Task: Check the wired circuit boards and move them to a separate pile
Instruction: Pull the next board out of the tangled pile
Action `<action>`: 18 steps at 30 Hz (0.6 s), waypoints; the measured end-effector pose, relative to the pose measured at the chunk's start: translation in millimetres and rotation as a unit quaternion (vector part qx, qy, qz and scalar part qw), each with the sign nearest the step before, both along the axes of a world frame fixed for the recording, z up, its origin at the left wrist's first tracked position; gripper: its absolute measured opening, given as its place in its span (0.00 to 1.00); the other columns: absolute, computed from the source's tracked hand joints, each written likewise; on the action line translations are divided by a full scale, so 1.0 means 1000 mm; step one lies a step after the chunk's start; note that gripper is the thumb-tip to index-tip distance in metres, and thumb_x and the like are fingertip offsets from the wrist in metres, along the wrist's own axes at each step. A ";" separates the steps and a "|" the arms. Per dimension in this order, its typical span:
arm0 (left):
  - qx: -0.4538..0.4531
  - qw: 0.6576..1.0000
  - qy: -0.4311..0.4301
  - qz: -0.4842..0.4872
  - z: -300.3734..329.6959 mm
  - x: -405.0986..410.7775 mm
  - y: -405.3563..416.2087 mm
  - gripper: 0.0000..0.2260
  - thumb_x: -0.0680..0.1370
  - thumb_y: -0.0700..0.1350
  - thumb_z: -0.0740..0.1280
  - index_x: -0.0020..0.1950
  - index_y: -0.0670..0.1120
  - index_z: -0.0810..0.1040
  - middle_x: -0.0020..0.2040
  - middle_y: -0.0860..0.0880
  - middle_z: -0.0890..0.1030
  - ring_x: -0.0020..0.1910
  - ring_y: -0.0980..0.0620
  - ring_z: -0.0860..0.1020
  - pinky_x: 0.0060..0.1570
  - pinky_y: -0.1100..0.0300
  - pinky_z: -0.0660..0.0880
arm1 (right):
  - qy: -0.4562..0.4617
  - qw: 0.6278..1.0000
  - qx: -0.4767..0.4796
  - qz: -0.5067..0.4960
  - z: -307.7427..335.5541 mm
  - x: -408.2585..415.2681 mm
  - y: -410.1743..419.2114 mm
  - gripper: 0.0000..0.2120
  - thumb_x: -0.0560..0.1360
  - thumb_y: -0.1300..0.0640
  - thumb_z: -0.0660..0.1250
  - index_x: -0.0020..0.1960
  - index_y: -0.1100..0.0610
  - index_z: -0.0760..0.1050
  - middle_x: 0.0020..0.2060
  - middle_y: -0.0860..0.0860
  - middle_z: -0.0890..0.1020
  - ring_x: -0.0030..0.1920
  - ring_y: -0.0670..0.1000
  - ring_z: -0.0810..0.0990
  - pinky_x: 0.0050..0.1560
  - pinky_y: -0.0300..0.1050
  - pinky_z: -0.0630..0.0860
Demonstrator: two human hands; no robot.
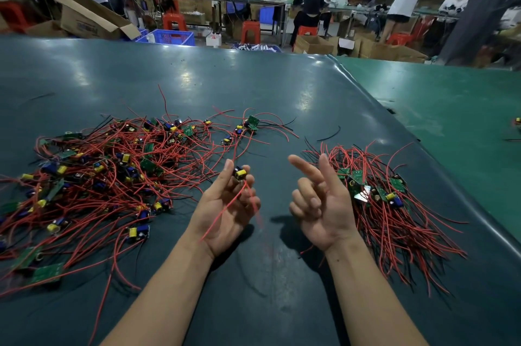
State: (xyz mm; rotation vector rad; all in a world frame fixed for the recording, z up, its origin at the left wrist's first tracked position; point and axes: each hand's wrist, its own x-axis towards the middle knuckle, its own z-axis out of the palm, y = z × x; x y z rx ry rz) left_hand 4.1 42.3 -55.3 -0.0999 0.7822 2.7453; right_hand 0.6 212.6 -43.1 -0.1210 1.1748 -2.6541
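My left hand [228, 210] is held palm up above the table and pinches a small wired circuit board [240, 173] with a yellow part between its fingertips; the board's red wires trail down over the palm. My right hand [318, 202] hovers palm up beside it, index and thumb stretched out, the other fingers loosely curled, holding nothing. A big tangled heap of wired boards [107, 176] with red and black leads lies at the left. A smaller, tidier pile of boards [377, 196] lies just right of my right hand.
The dark green table mat [253, 86] stretches far ahead. A lighter green table [451, 108] adjoins at the right, with another wired board [518, 121] at its edge. A loose black wire [329, 135] lies between the piles. People work at benches behind.
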 end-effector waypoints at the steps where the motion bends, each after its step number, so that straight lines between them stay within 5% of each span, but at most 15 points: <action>1: -0.020 1.000 0.002 -0.008 -0.001 0.000 0.002 0.16 0.75 0.55 0.66 0.41 0.43 0.83 0.33 0.49 0.76 0.26 0.57 0.70 0.27 0.65 0.72 | -0.006 0.999 0.034 -0.016 -0.001 -0.001 -0.003 0.25 0.73 0.40 0.62 0.52 0.60 0.82 0.17 0.47 0.62 0.16 0.43 0.56 0.21 0.33 0.53; 4: -0.162 0.986 0.021 -0.031 -0.005 0.001 0.012 0.18 0.74 0.57 0.65 0.41 0.42 0.81 0.30 0.49 0.73 0.25 0.56 0.67 0.25 0.65 0.68 | 0.011 0.982 0.189 -0.010 -0.008 0.002 -0.013 0.23 0.69 0.46 0.69 0.53 0.65 0.81 0.19 0.47 0.66 0.18 0.43 0.59 0.20 0.32 0.56; 7: -0.267 0.962 0.046 -0.026 -0.006 0.004 0.017 0.18 0.71 0.57 0.67 0.38 0.42 0.79 0.27 0.47 0.74 0.23 0.54 0.69 0.23 0.64 0.69 | 0.042 0.975 0.218 0.014 -0.013 0.005 -0.019 0.11 0.67 0.53 0.72 0.45 0.58 0.85 0.23 0.50 0.74 0.19 0.42 0.65 0.20 0.32 0.62; 12: -0.334 0.936 0.102 -0.045 -0.004 0.003 0.016 0.23 0.71 0.58 0.67 0.44 0.36 0.81 0.25 0.48 0.73 0.20 0.55 0.66 0.21 0.66 0.64 | 0.045 0.973 0.225 -0.030 -0.014 0.000 -0.015 0.14 0.62 0.48 0.75 0.42 0.55 0.86 0.26 0.52 0.78 0.18 0.42 0.62 0.20 0.33 0.56; 18: -0.339 0.928 0.110 -0.110 -0.006 0.004 0.013 0.19 0.68 0.61 0.72 0.35 0.43 0.84 0.24 0.49 0.72 0.20 0.55 0.67 0.22 0.66 0.64 | 0.004 0.974 0.210 -0.087 -0.014 -0.004 -0.015 0.11 0.77 0.52 0.68 0.43 0.56 0.86 0.18 0.47 0.64 0.21 0.45 0.62 0.33 0.42 0.60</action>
